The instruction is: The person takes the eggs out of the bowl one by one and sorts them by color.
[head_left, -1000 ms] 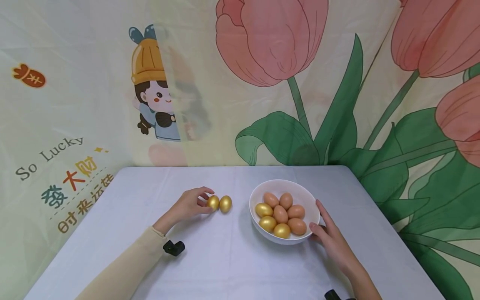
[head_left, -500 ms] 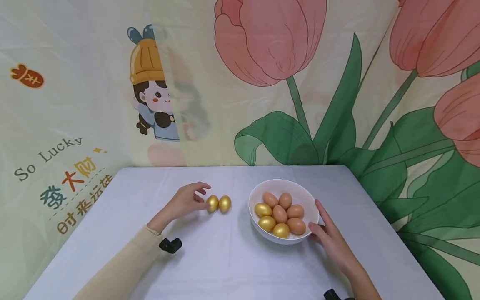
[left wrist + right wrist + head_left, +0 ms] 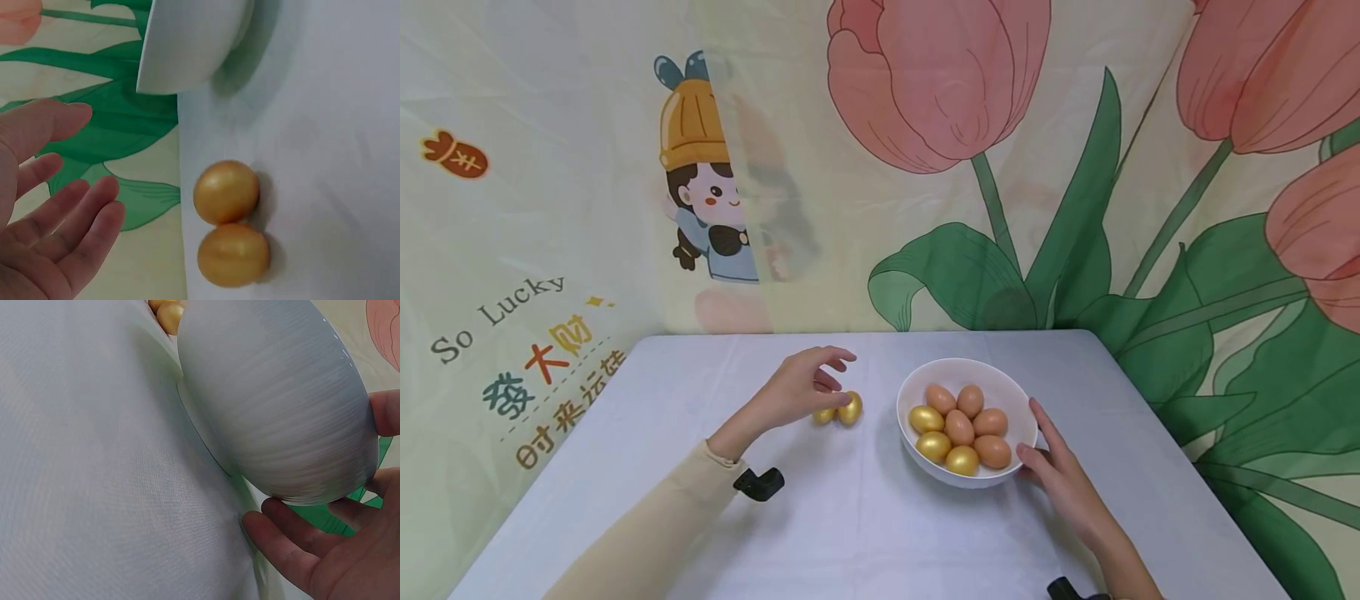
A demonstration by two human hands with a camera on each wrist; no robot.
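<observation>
The person's left hand [image 3: 801, 387] hangs over the table [image 3: 865, 533], its fingers loosely spread and gently bent, with a clear gap between thumb and fingertips and nothing in hold. Just beneath it lie two golden eggs, one nearer the bowl [image 3: 226, 192] and one farther from it [image 3: 234, 255], set side by side and touching on the white cloth. From the head the thumb and fingers partly cover them (the left wrist view shows the hand apart from both).

To the right of that pair, near but well clear of it, the white bowl [image 3: 1009, 396] stands on the table. The right hand [image 3: 1063, 475] holds it by its right side: thumb and fingers are parted by the width of its wall and curve against the rim and the outside, with some fingers low under the flank. Inside the bowl sit five brown eggs [image 3: 958, 427], mostly toward the far and right side, and three golden ones [image 3: 933, 447] along the left and near side.

A beige sleeve [image 3: 655, 517] covers the left forearm, and a black device [image 3: 760, 484] sits at that wrist. Behind the table hangs a printed backdrop with large pink tulips [image 3: 940, 75].
</observation>
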